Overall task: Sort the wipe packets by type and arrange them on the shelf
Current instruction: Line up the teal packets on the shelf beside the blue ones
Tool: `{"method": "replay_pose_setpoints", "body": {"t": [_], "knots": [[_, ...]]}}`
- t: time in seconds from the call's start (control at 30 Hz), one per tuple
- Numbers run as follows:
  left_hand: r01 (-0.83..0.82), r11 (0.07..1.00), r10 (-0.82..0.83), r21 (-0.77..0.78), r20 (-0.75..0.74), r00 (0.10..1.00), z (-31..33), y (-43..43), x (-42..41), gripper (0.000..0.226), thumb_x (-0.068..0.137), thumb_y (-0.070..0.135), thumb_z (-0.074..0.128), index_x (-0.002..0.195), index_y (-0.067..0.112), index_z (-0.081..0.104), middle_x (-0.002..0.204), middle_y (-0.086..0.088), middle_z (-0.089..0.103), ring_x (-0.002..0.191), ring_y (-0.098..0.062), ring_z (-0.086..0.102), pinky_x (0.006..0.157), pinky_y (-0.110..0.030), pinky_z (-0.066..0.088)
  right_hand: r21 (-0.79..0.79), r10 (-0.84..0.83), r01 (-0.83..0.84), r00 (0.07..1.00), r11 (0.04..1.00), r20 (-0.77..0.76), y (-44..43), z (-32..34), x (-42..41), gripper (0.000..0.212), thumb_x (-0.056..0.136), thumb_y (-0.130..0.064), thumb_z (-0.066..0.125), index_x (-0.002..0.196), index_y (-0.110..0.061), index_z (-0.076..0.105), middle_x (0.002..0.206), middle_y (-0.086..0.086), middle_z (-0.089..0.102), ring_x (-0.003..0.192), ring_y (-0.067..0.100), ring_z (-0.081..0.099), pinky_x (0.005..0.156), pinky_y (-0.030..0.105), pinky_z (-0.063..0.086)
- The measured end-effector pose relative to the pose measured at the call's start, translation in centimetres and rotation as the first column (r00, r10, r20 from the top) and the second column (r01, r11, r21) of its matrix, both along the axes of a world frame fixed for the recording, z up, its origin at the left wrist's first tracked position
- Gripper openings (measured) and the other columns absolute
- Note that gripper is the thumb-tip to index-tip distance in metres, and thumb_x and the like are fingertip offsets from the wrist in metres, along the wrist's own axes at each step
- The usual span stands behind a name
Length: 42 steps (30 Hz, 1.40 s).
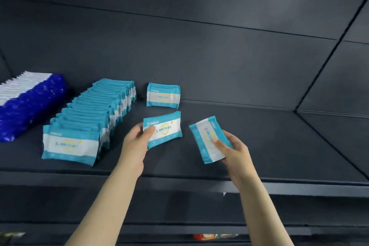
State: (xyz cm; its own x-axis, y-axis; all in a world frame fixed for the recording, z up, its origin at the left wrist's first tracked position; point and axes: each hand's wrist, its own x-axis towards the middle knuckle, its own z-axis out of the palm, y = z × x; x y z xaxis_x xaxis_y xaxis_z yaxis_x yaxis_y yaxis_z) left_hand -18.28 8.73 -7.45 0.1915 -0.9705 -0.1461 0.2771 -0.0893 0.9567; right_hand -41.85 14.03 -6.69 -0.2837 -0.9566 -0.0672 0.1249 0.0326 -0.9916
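My left hand grips one teal packet, my right hand a second packet, above the shelf; a third packet stands behind. Open room right; teal row, blue row left.

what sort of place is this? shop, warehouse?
Likely retail or stockroom shelving: a dark shelf, a filed row of teal wipe packets beside a row of dark-blue packets, and the left hand and right hand each holding one more.
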Motion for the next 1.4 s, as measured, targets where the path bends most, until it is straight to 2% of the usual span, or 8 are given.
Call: {"method": "replay_pose_setpoints", "body": {"t": [0.2,0.33,0.5,0.73,0.83,0.97,1.2,1.4], "knots": [[-0.052,0.998,0.054,-0.030,0.053,0.997,-0.8,-8.8,0.7,0.022,0.096,0.018,0.061,0.118,0.015,0.057,0.112,-0.002,0.067,0.099,-0.016,0.066,0.084,-0.035,0.056,-0.008,-0.171,0.172,0.975,0.985,-0.142,-5.5,-1.6,1.4,0.026,0.082,-0.008,0.079,0.102,-0.017,0.065,0.099,0.007,0.073,0.074,0.007,0.071,0.061,0.022,0.055],[-0.091,0.987,0.114,-0.133,0.176,0.978,-0.4,-13.4,0.5,0.011,0.095,0.015,0.060,0.105,0.018,0.058,0.097,0.007,0.066,0.086,-0.005,0.064,0.064,-0.014,0.048,-0.046,-0.215,0.210,0.959,0.977,-0.185,-8.7,-2.1,2.4,0.021,0.087,-0.010,0.075,0.097,-0.025,0.064,0.100,0.003,0.073,0.081,0.012,0.072,0.070,0.030,0.059],[-0.115,0.977,0.183,-0.181,0.419,0.889,-1.3,-17.5,0.7,0.017,0.091,0.028,0.065,0.107,0.022,0.065,0.106,0.008,0.057,0.094,-0.012,0.059,0.079,-0.026,0.046,-0.076,-0.215,0.203,0.950,0.976,-0.224,-11.4,-2.5,3.7,0.022,0.089,-0.015,0.073,0.100,-0.031,0.062,0.102,-0.003,0.071,0.093,0.018,0.072,0.079,0.043,0.061],[-0.116,0.974,0.187,-0.192,0.405,0.895,-2.1,-20.3,0.8,0.022,0.092,0.028,0.062,0.113,0.021,0.066,0.113,0.002,0.058,0.098,-0.012,0.056,0.088,-0.029,0.048,-0.137,-0.154,0.103,0.877,0.985,-0.454,-16.6,-2.2,6.7,0.023,0.091,-0.023,0.071,0.100,-0.039,0.058,0.099,-0.013,0.065,0.088,0.005,0.064,0.065,0.015,0.051],[-0.118,0.966,0.195,-0.230,0.351,0.916,-2.6,-20.6,1.1,0.016,0.096,0.029,0.055,0.105,0.032,0.068,0.109,0.006,0.067,0.100,-0.014,0.063,0.093,-0.041,0.054,-0.169,-0.188,0.114,0.828,0.979,-0.528,-19.7,-2.6,8.3,0.025,0.089,-0.028,0.073,0.106,-0.040,0.059,0.100,-0.008,0.063,0.093,0.008,0.057,0.077,0.019,0.046],[-0.090,0.975,0.152,-0.205,0.314,0.937,-2.0,-20.7,1.8,0.019,0.100,0.031,0.050,0.095,0.038,0.066,0.099,0.009,0.069,0.096,-0.014,0.065,0.089,-0.042,0.055,-0.248,-0.234,0.096,0.748,0.964,-0.621,-22.5,-3.1,10.1,0.027,0.089,-0.020,0.073,0.114,-0.026,0.063,0.112,-0.009,0.058,0.104,0.002,0.048,0.082,-0.002,0.030],[0.020,0.973,0.097,-0.228,0.490,0.866,-2.6,-20.4,1.5,0.039,0.090,0.015,0.062,0.126,0.028,0.054,0.121,0.008,0.052,0.094,-0.007,0.057,0.079,-0.015,0.044,-0.291,-0.310,0.173,0.783,0.941,-0.539,-23.4,-3.5,10.9,0.044,0.083,-0.021,0.080,0.118,-0.020,0.053,0.114,-0.005,0.050,0.096,0.007,0.049,0.078,0.006,0.042],[-0.015,0.966,0.175,-0.259,0.607,0.775,-2.6,-20.2,1.1,0.037,0.087,0.003,0.062,0.121,0.015,0.053,0.122,0.001,0.047,0.094,-0.006,0.050,0.074,0.000,0.036,-0.282,-0.284,0.166,0.846,0.945,-0.451,-23.4,-3.2,10.9,0.042,0.082,-0.020,0.081,0.112,-0.023,0.051,0.104,-0.002,0.057,0.087,0.008,0.054,0.071,0.009,0.045]]}}
